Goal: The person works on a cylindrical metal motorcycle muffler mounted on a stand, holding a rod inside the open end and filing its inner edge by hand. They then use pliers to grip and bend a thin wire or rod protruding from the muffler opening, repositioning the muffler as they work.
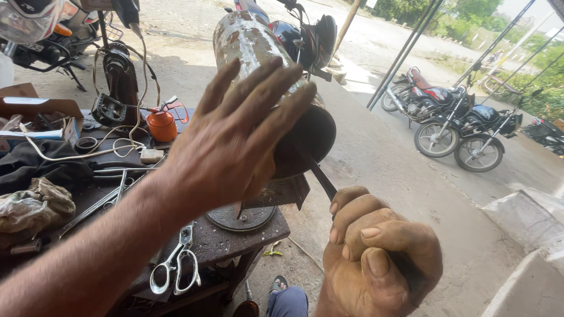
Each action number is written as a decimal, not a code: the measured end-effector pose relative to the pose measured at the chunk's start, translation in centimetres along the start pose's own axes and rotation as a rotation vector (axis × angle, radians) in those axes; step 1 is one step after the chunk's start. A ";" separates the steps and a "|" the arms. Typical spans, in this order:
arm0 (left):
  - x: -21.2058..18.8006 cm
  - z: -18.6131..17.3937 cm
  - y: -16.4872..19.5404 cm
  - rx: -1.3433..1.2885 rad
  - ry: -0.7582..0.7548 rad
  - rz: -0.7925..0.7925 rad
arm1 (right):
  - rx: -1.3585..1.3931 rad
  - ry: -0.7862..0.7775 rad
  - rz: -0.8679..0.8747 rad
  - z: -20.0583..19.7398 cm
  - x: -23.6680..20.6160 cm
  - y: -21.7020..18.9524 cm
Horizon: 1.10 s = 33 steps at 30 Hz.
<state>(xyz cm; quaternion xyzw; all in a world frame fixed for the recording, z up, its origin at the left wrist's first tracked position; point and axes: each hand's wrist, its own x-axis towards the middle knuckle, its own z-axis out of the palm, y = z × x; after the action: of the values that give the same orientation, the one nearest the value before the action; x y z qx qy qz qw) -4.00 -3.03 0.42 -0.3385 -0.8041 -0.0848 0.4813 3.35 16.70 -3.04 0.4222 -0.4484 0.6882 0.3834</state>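
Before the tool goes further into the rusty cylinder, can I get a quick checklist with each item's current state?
1. Left hand flat on the rusty metal cylinder, bracing it: ok.
2. Right hand closed in a firm grip on the dark flat tool: ok.
3. Tool tip inside the cylinder's open end: ok.
4. What the tip touches inside: cannot tell.
5. Cylinder's base seated on the workbench: cannot tell.
6. Scissors away from both hands: ok.

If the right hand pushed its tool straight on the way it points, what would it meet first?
Probably the inside of the rusty cylinder: the right hand aims its dark flat tool up-left into the open end, where the tip seems already inside.
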 end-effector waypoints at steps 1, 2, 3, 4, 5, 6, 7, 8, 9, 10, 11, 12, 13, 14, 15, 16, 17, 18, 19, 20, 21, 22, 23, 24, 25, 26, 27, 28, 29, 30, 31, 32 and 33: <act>-0.8 -0.2 0.7 -0.060 0.027 0.032 | 0.013 -0.003 -0.004 -0.1 -0.3 0.0; -1.7 -0.1 1.4 -0.123 0.053 0.063 | 0.024 -0.019 -0.005 -0.3 -0.3 0.5; -2.4 0.0 2.2 -0.146 0.050 0.061 | 0.023 -0.023 0.004 -0.5 -0.3 0.9; -2.9 0.4 2.9 -0.169 0.051 0.060 | 0.022 -0.027 0.012 -0.7 -0.3 1.3; -3.2 0.9 3.2 -0.189 0.057 0.061 | 0.012 -0.022 0.023 -0.9 -0.3 1.9; -3.2 1.4 3.2 -0.184 0.023 0.017 | 0.003 -0.022 0.022 -1.0 -0.3 2.2; -3.3 1.8 3.3 -0.182 -0.014 -0.027 | -0.006 -0.021 0.022 -1.1 -0.3 2.6; -3.3 2.2 3.4 -0.181 -0.054 -0.073 | -0.016 -0.024 0.016 -1.2 -0.4 2.6; -3.2 2.6 3.4 -0.172 -0.088 -0.114 | -0.018 -0.028 0.014 -1.2 -0.4 2.7; -3.2 2.9 3.4 -0.163 -0.118 -0.153 | -0.020 -0.032 0.011 -1.2 -0.6 2.6; -3.1 3.1 3.5 -0.156 -0.150 -0.194 | -0.016 -0.037 0.018 -1.2 -0.6 2.5; -3.1 3.3 3.6 -0.142 -0.133 -0.193 | -0.019 -0.037 0.035 -1.1 -0.8 2.4; -3.1 3.6 3.9 -0.130 -0.117 -0.196 | -0.022 -0.037 0.052 -1.1 -0.8 2.2; -3.1 3.9 4.1 -0.115 -0.097 -0.196 | -0.027 -0.032 0.068 -1.0 -0.9 2.2; -3.1 4.3 4.4 -0.072 -0.085 -0.196 | -0.031 -0.026 0.067 -0.9 -0.9 2.2; -3.2 4.7 4.7 -0.025 -0.073 -0.196 | -0.036 -0.019 0.067 -0.8 -1.0 2.2; -3.4 5.1 5.1 0.019 -0.068 -0.203 | -0.041 -0.008 0.069 -0.7 -1.0 2.4; -3.6 5.5 5.4 0.008 -0.047 -0.233 | -0.042 0.005 0.077 -0.7 -1.0 2.4; -3.6 5.9 5.6 0.001 -0.023 -0.262 | -0.044 0.018 0.086 -0.6 -1.1 2.6; -3.7 6.3 5.8 -0.003 0.005 -0.290 | -0.038 0.031 0.094 -0.5 -1.2 2.6; -3.7 6.6 5.8 -0.015 0.031 -0.288 | -0.037 0.043 0.099 -0.4 -1.4 2.7; -3.8 6.9 5.8 -0.029 0.055 -0.288 | -0.035 0.055 0.104 -0.4 -1.5 2.7; -3.9 7.0 5.9 -0.047 0.079 -0.288 | -0.043 0.066 0.110 -0.4 -1.8 2.7; -3.9 7.0 5.9 -0.045 0.084 -0.289 | -0.052 0.064 0.108 -0.4 -2.1 2.6; -3.9 7.1 6.0 -0.044 0.089 -0.289 | -0.061 0.061 0.107 -0.5 -2.3 2.6; -4.0 7.0 6.0 -0.044 0.094 -0.290 | -0.071 0.046 0.101 -0.5 -2.6 2.6; -4.0 7.0 6.1 -0.061 0.094 -0.289 | -0.087 0.027 0.097 -0.7 -2.8 2.7; -4.1 7.0 6.1 -0.076 0.094 -0.285 | -0.103 0.008 0.092 -0.9 -3.1 2.8; -4.1 7.0 6.2 -0.096 0.092 -0.278 | -0.128 -0.010 0.090 -1.2 -3.3 2.9; -4.2 7.0 6.2 -0.093 0.085 -0.276 | -0.146 -0.020 0.079 -1.4 -3.6 3.1; -4.4 7.0 6.2 -0.091 0.073 -0.275 | -0.163 -0.030 0.068 -1.6 -3.9 3.2; -4.5 7.0 6.1 -0.092 0.061 -0.271 | -0.173 -0.033 0.042 -1.8 -4.4 3.5; -4.6 7.0 6.1 -0.085 0.055 -0.259 | -0.196 -0.042 0.041 -2.0 -4.8 3.5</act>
<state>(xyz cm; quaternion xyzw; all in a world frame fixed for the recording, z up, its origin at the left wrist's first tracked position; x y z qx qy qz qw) -3.79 2.64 -8.20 -0.2493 -0.8233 -0.1896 0.4734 1.40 16.78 -8.98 0.3879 -0.5302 0.6396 0.3991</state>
